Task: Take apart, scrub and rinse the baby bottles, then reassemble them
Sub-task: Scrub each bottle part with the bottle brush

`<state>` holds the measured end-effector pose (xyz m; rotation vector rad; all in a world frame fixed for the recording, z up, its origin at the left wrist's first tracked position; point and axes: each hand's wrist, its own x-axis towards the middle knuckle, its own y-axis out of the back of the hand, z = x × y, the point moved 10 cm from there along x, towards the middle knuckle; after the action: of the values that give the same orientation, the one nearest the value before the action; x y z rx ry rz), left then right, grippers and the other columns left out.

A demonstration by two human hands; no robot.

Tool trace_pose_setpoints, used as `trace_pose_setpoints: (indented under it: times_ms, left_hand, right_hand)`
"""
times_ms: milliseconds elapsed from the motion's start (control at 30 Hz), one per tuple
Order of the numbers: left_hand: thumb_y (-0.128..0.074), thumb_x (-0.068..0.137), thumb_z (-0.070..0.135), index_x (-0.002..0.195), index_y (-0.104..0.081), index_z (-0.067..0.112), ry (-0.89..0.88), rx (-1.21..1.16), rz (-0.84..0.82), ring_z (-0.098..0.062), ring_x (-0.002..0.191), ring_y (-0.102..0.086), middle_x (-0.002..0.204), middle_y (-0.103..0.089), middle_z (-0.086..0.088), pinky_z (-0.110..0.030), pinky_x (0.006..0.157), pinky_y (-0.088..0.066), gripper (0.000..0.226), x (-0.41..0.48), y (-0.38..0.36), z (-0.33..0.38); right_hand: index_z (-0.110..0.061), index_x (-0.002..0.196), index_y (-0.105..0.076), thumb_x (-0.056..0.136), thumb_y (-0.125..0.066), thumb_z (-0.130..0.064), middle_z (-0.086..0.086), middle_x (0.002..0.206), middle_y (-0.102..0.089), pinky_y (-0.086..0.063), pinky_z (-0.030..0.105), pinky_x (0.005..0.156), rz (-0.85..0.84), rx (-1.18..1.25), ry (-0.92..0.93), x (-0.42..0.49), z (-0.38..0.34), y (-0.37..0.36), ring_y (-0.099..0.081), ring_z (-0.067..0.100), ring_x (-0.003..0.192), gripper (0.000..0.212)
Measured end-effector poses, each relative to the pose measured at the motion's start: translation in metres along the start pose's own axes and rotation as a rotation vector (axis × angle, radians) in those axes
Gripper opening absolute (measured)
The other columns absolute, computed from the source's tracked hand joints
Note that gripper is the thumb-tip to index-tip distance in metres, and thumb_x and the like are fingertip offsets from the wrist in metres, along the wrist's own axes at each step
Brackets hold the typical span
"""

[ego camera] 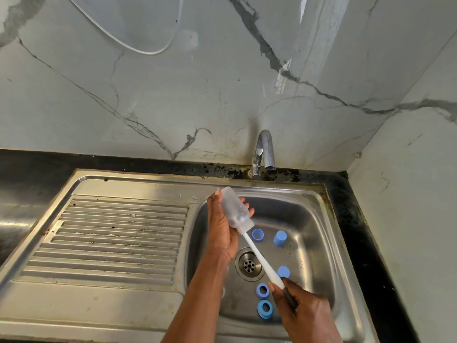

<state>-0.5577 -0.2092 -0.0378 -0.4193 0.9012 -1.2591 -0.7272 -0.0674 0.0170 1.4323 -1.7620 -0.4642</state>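
Left hand (222,231) grips bottle (235,209), mid-frame, mouth toward lower right; right hand (301,310) grips brush (262,261), in line with bottle.

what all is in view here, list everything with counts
bottle: 1, clear, tilted over the basin in the left hand
bottle brush: 1, white with a dark grip, head inside the bottle
rings: 3, blue, on the basin floor
caps: 2, blue, basin floor, right of the drain
sink: 1, steel, ribbed drainboard at left
drain: 1, steel, basin centre
tap: 1, chrome, behind the basin
counter: 1, black, around the sink
left hand: 1, holds the bottle
right hand: 1, grips the brush handle
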Motion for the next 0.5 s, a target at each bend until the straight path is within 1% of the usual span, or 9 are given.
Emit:
trace_pose_setpoints:
  times_ms: [67,133,167,200,267,300,333,400,500]
  left_hand:
    - [-0.089,0.034,0.071,0.141,-0.044,0.006,0.000,0.044,0.009,-0.022,0.084,-0.070,0.101,-0.064,-0.014,-0.037,0.071,-0.059,0.134,0.000,0.005,0.001]
    - [-0.089,0.028,0.072,0.141,-0.045,0.007,0.011,0.068,0.030,-0.025,0.089,-0.068,0.106,-0.062,-0.016,-0.036,0.070,-0.059,0.137,0.001,0.010,0.001]
    - [-0.090,0.027,0.071,0.141,-0.045,0.007,0.015,0.066,0.041,-0.027,0.093,-0.067,0.110,-0.060,-0.018,-0.036,0.070,-0.059,0.138,0.001,0.012,0.001]
    - [-0.091,0.027,0.070,0.141,-0.045,0.008,0.018,0.054,0.051,-0.028,0.094,-0.067,0.112,-0.059,-0.019,-0.035,0.070,-0.059,0.138,0.001,0.013,0.001]
    - [-0.092,0.030,0.068,0.140,-0.046,0.008,0.022,0.004,0.074,-0.026,0.088,-0.069,0.106,-0.062,-0.018,-0.037,0.070,-0.059,0.134,0.001,0.014,0.001]
    - [-0.092,0.032,0.068,0.140,-0.047,0.008,0.022,-0.025,0.081,-0.025,0.085,-0.070,0.102,-0.065,-0.016,-0.038,0.071,-0.060,0.131,0.001,0.016,0.001]
    - [-0.091,0.034,0.068,0.139,-0.048,0.007,0.021,-0.037,0.082,-0.024,0.083,-0.070,0.099,-0.067,-0.015,-0.040,0.071,-0.060,0.129,0.001,0.018,0.000]
    - [-0.090,0.036,0.069,0.140,-0.048,0.006,0.021,-0.029,0.077,-0.024,0.083,-0.070,0.100,-0.068,-0.015,-0.043,0.072,-0.060,0.129,-0.001,0.020,-0.001]
    - [-0.090,0.029,0.070,0.137,-0.051,0.009,0.027,-0.066,0.117,-0.023,0.082,-0.071,0.098,-0.068,-0.014,-0.043,0.071,-0.059,0.130,-0.002,0.026,-0.003]
  right_hand:
    - [-0.024,0.077,-0.074,0.091,-0.047,-0.066,-0.007,0.049,-0.057,-0.043,0.018,0.040,-0.044,0.045,-0.004,0.002,0.004,0.002,-0.050,0.004,0.039,0.052]
    - [-0.027,0.085,-0.071,0.089,-0.044,-0.073,-0.005,0.055,-0.059,-0.044,0.019,0.042,-0.062,0.082,-0.034,0.004,0.007,0.008,-0.051,0.005,0.040,0.054]
    - [-0.033,0.091,-0.069,0.085,-0.043,-0.078,-0.004,0.056,-0.059,-0.042,0.019,0.043,-0.062,0.110,-0.076,0.005,0.009,0.011,-0.050,0.007,0.041,0.052]
    - [-0.043,0.095,-0.066,0.081,-0.042,-0.083,-0.003,0.056,-0.058,-0.042,0.019,0.044,-0.059,0.140,-0.121,0.003,0.012,0.012,-0.050,0.009,0.043,0.049]
    - [-0.069,0.089,-0.060,0.074,-0.038,-0.091,-0.005,0.054,-0.057,-0.041,0.015,0.046,-0.047,0.177,-0.176,-0.003,0.018,0.013,-0.052,0.010,0.047,0.035]
    - [-0.075,0.085,-0.057,0.072,-0.037,-0.093,-0.007,0.053,-0.057,-0.040,0.013,0.047,-0.036,0.186,-0.189,-0.006,0.020,0.015,-0.053,0.010,0.048,0.029]
    - [-0.077,0.084,-0.056,0.072,-0.037,-0.093,-0.008,0.052,-0.056,-0.040,0.011,0.048,-0.028,0.189,-0.194,-0.007,0.021,0.017,-0.053,0.010,0.048,0.028]
    - [-0.070,0.084,-0.061,0.075,-0.038,-0.090,-0.011,0.050,-0.055,-0.039,0.010,0.046,-0.076,0.177,-0.181,-0.006,0.015,0.020,-0.052,0.008,0.045,0.031]
    - [-0.036,0.079,-0.078,0.087,-0.045,-0.070,-0.009,0.050,-0.060,-0.041,0.015,0.040,-0.132,-0.019,-0.073,-0.005,0.008,0.018,-0.051,0.006,0.038,0.048]
